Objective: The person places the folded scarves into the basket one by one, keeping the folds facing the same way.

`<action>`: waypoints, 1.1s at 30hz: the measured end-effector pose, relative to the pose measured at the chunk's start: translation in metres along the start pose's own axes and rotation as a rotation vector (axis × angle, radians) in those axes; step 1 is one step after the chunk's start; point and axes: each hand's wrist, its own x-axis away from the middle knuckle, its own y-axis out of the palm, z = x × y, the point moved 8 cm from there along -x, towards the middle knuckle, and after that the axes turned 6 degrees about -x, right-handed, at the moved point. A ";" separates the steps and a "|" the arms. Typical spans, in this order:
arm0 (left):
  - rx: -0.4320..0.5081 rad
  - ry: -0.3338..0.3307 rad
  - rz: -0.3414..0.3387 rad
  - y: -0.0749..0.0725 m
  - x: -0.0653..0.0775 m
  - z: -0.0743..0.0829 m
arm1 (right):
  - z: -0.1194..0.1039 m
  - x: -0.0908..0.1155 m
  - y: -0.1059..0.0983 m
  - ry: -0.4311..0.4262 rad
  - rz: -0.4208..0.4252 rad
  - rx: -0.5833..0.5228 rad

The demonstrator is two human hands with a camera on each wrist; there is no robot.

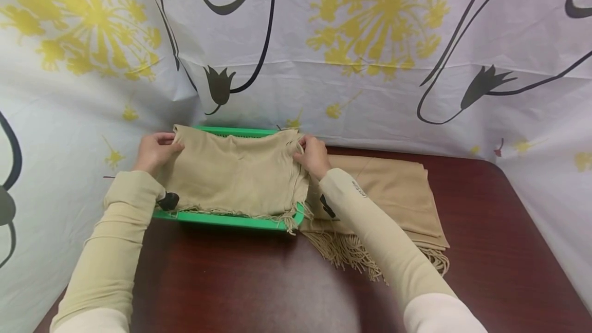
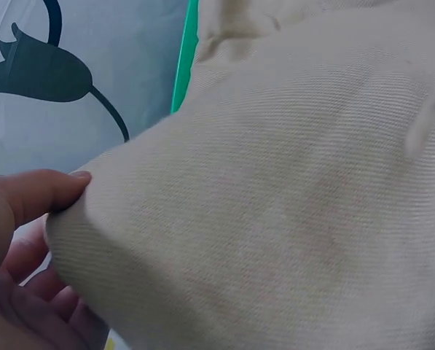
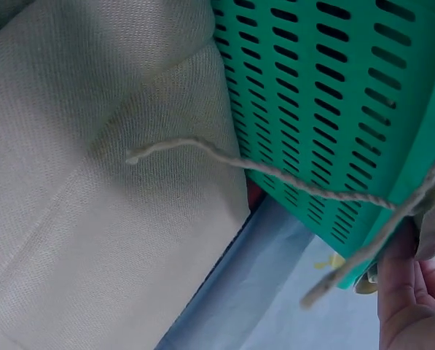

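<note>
A folded beige fringed shawl (image 1: 236, 173) lies over the green plastic basket (image 1: 231, 220), covering most of its opening. My left hand (image 1: 154, 153) pinches the shawl's far left edge; in the left wrist view its thumb (image 2: 53, 191) is on top of the cloth, with the fingers beneath. At the far right corner, my right hand (image 1: 314, 157) pinches the fringed edge. The right wrist view has the basket's slotted side (image 3: 326, 109) with fringe strands (image 3: 297, 179) hanging across it, and the fingers (image 3: 399, 277) up by the basket's rim.
A second, tan folded shawl (image 1: 384, 184) with long fringe (image 1: 351, 251) lies right of the basket, partly under my right forearm. The dark red-brown table (image 1: 240, 276) has a rounded far right corner. A white patterned cloth (image 1: 287, 30) hangs behind and at both sides.
</note>
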 end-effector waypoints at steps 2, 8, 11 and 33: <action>-0.008 0.001 -0.027 0.001 0.001 0.001 | 0.000 0.000 0.000 0.004 0.000 0.008; -0.005 -0.005 -0.080 0.004 0.001 -0.002 | -0.001 0.000 0.001 -0.004 0.013 0.010; -0.008 -0.009 -0.076 0.005 0.001 -0.005 | -0.001 0.001 0.001 -0.013 0.020 0.002; -0.070 0.002 -0.235 0.015 0.008 -0.004 | -0.003 0.002 -0.001 -0.044 -0.023 0.032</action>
